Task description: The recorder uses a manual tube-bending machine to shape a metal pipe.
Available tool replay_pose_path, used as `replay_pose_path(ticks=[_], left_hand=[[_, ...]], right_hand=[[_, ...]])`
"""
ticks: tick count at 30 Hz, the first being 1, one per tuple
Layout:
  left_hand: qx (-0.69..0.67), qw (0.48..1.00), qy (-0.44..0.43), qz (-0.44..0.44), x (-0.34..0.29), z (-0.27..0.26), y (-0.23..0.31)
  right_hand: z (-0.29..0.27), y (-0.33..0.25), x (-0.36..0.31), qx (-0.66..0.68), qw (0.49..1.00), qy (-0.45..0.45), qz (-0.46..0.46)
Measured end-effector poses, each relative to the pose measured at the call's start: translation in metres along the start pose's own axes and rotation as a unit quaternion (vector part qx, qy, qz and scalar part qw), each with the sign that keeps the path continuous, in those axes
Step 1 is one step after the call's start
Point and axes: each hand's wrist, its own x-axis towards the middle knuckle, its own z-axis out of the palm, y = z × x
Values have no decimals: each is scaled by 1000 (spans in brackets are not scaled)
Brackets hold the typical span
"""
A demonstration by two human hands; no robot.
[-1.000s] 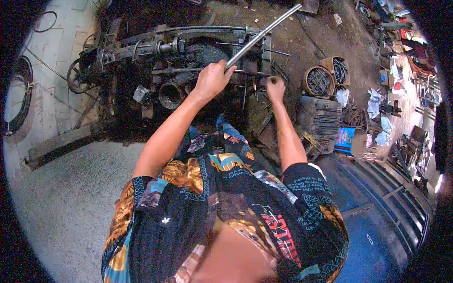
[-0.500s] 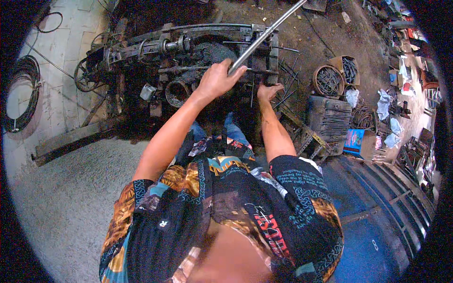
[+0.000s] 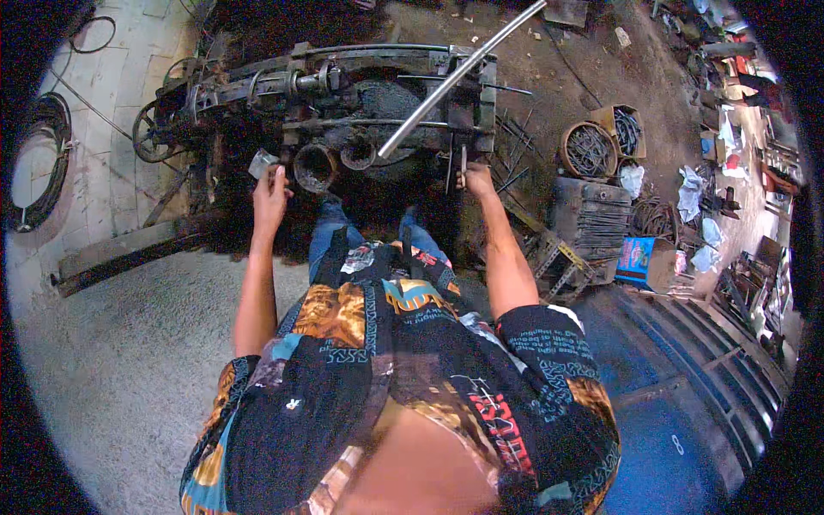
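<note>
A long silver metal pipe (image 3: 459, 79) slants over the dark, greasy machine (image 3: 403, 133), and neither hand is on it. At the machine's near left, my left hand (image 3: 269, 199) has its fingers stretched out and thumb apart. Its fingertips are beside a small clear container (image 3: 262, 163); whether they touch it I cannot tell. On the right of the machine, my right hand (image 3: 475, 180) is closed around a short upright metal bar (image 3: 463, 159). Two round, open-topped cans, a larger can (image 3: 315, 168) and a smaller can (image 3: 357, 154), stand between my hands.
A handwheel (image 3: 154, 133) is at the machine's left end. Loose rods (image 3: 515, 142) lie to its right, near a round basket (image 3: 590, 149) and a cardboard box (image 3: 620, 129) of metal pieces. A blue ribbed metal panel (image 3: 661, 386) is at lower right, coiled cable (image 3: 47, 159) far left.
My left hand has let go of the pipe and moved left to the clear container. The pipe's lower end now sits lower and further left. My right hand has closed around the short bar.
</note>
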Motion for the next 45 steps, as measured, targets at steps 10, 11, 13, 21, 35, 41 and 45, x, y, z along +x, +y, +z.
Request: replay_pose_path(ticks=[10,11,13,21,35,41,45], left_hand=[[16,996,39,-81,-18,-9,-51],[5,997,37,-74,-16,-7,-49],[22,999,35,-15,-13,1,-44],[41,999,4,-4,-5,2,-45],[108,992,-28,60,23,0,-87],[120,988,-68,65,55,-10,-85],[148,980,-49,120,62,-17,-90]], right_hand=[[-25,-46,-120,130,983,-53,120],[-23,-50,-126,125,983,-44,130],[-17,-58,-131,167,981,-61,76],[42,-83,-106,171,983,-31,63],[121,-154,-28,-127,970,162,-130],[157,-183,-9,-140,936,265,-185],[165,-179,-26,-171,929,301,-129]])
